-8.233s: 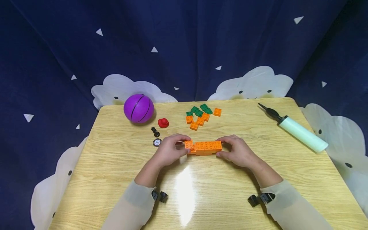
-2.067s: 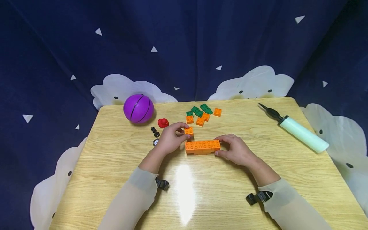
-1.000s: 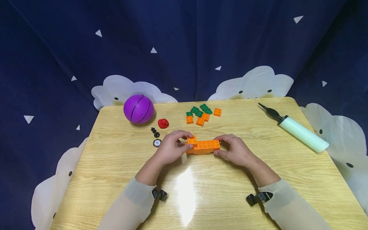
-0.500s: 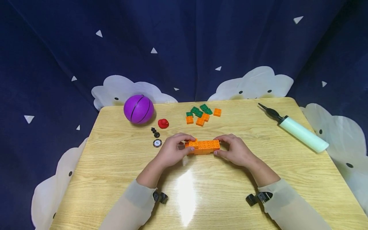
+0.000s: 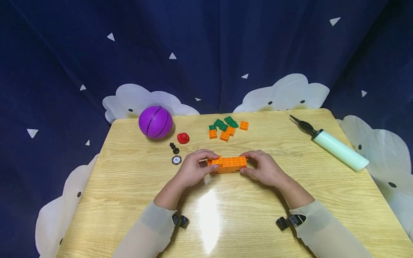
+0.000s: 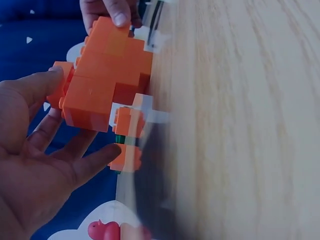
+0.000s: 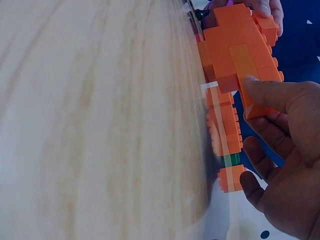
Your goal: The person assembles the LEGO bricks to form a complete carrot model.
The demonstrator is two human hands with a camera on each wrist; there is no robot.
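A wall of joined orange toy building bricks (image 5: 231, 165) stands on the table in front of me, wider above than at its base. My left hand (image 5: 192, 167) pinches a loose-looking orange brick (image 5: 217, 162) between thumb and fingers on top of the wall's left end. In the left wrist view this top brick (image 6: 58, 84) sits over the studs, with a narrow gap beneath. From the right wrist view, the top brick (image 7: 266, 29) overhangs the studded side. My right hand (image 5: 266, 168) grips the wall's right end, thumb in front and fingers behind.
Behind the wall lie several green bricks (image 5: 221, 124) and loose orange bricks (image 5: 224, 136). Left of them are a purple ball (image 5: 156, 122), a small red hat (image 5: 183, 138), a black chess piece (image 5: 174, 148) and a poker chip (image 5: 176, 160). A hand pump (image 5: 338, 149) lies at right.
My left hand took an orange brick from the loose group, brought it toward me over the wall's left end and lowered it there. My right hand has stayed at the right end.
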